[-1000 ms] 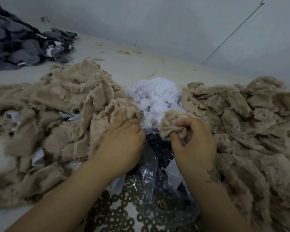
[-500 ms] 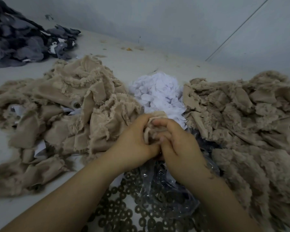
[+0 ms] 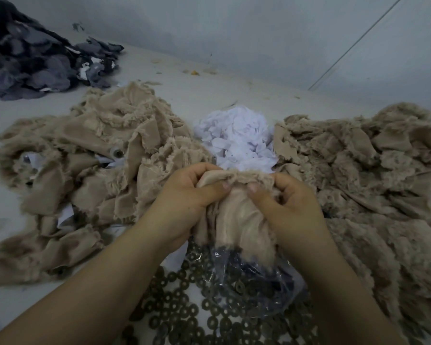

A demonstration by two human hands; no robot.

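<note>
The left hand and right hand pinch the top edge of the tan fur piece, held above the plastic bag; each grip should probably sit close to that edge and pull evenly, to avoid tearing.

The fur piece is beige, like the fabric heap at nine o'clock and the fur heap at three. Paper scraps at twelve are white, the rag pile at ten dark grey, the cloth at six white with dark-brown rings.
</note>
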